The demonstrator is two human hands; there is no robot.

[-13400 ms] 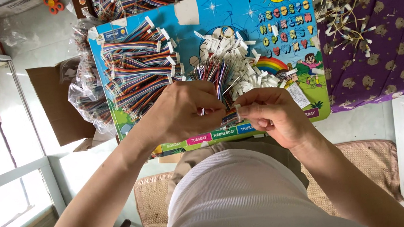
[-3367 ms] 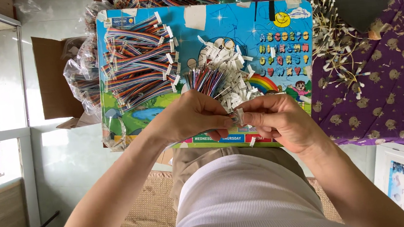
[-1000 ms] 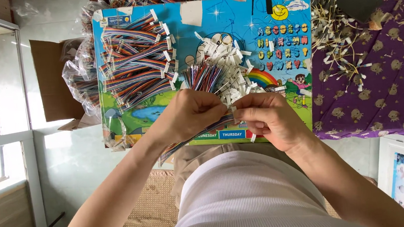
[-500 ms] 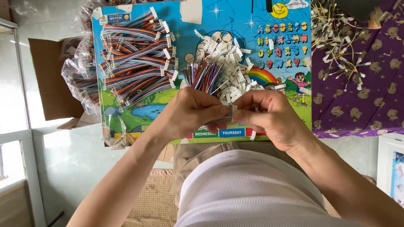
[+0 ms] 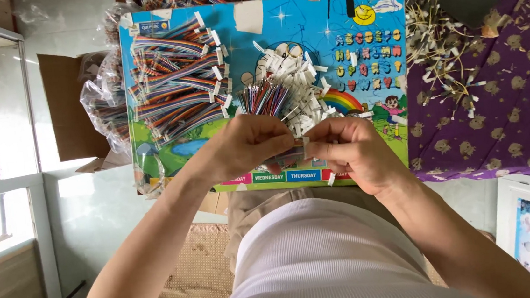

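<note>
My left hand (image 5: pixel 249 145) and my right hand (image 5: pixel 348 151) meet over the near edge of a colourful children's board (image 5: pixel 345 40) resting on my lap. Between the fingertips of both hands sits a small white connector (image 5: pixel 306 144) on a rainbow ribbon cable. My left hand grips the cable, whose loose coloured wires (image 5: pixel 265 98) fan up behind it. My right hand pinches the connector end. A heap of small white connectors (image 5: pixel 294 79) lies on the board just beyond my hands.
Stacked rainbow ribbon cables (image 5: pixel 176 80) cover the board's left part, with bagged cables (image 5: pixel 104 105) beside them. A purple patterned cloth (image 5: pixel 502 83) at right holds several white-tipped wires (image 5: pixel 441 44). A cardboard box (image 5: pixel 70 108) stands left, a woven mat (image 5: pixel 193 277) below.
Both hands have stayed pressed together at the board's near edge, with only small finger shifts on the cable and connector. The camera view moved slightly.
</note>
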